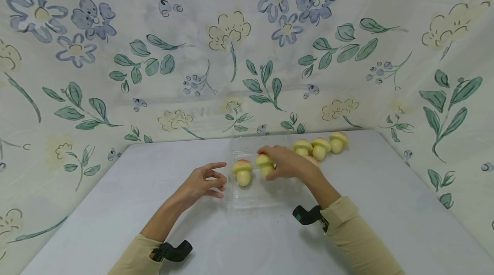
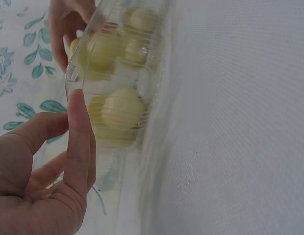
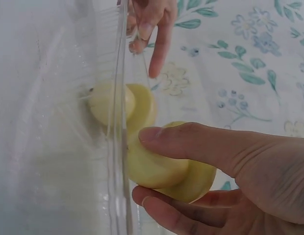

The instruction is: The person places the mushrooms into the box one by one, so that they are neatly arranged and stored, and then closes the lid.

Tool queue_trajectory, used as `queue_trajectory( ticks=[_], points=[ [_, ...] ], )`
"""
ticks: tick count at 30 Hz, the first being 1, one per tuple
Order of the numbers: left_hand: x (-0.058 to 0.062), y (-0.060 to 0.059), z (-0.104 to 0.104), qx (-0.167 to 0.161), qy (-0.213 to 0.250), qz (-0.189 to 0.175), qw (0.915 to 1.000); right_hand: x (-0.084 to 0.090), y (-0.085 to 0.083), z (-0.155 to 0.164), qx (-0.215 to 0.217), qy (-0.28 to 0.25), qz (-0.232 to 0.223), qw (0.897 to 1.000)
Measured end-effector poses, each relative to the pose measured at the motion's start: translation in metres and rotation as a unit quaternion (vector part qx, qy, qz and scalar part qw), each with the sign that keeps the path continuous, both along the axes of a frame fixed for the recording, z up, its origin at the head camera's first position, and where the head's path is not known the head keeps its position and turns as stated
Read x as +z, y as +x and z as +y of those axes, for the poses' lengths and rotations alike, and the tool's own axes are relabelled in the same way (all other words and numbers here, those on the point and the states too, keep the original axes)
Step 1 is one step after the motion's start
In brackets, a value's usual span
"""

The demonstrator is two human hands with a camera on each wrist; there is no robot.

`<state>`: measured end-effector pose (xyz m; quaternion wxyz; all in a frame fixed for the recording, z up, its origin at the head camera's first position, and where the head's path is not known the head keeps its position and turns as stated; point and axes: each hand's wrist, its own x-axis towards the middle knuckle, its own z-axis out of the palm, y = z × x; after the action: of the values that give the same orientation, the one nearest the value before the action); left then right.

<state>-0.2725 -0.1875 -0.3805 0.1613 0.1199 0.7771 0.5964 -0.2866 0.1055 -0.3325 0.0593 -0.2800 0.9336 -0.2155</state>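
A clear plastic tray (image 1: 248, 197) lies on the grey table. One yellow mushroom-shaped bun (image 1: 242, 171) stands in it. My right hand (image 1: 283, 162) grips a second mushroom bun (image 1: 265, 164) over the tray; in the right wrist view its thumb and fingers (image 3: 191, 142) wrap round that bun (image 3: 164, 166) beside the tray rim (image 3: 117, 147). The left hand (image 1: 204, 182) rests at the tray's left edge, fingers straight; in the left wrist view a finger (image 2: 78, 142) touches the tray wall (image 2: 100, 63). Three more buns (image 1: 320, 147) sit behind the right hand.
The grey table (image 1: 115, 206) is backed and flanked by a floral cloth (image 1: 231, 52). Black wrist straps (image 1: 306, 215) sit on both beige sleeves. The table's right edge runs close to the cloth.
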Motion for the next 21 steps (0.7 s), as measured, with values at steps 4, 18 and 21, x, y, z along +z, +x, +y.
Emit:
queue_trajectory(
  ticks=[4, 18, 21],
  points=[
    [0.0, 0.0, 0.0, 0.0, -0.002, 0.002, 1.0, -0.002, 0.0, -0.005, -0.003, 0.0, -0.001, 1.0],
    [0.0, 0.001, 0.001, 0.004, -0.004, 0.006, 1.0, -0.011, -0.001, -0.015, -0.067, 0.008, -0.016, 0.998],
    [-0.001, 0.001, 0.0, -0.001, -0.003, 0.008, 1.0, -0.014, -0.001, -0.017, -0.078, 0.007, -0.021, 0.997]
  ],
)
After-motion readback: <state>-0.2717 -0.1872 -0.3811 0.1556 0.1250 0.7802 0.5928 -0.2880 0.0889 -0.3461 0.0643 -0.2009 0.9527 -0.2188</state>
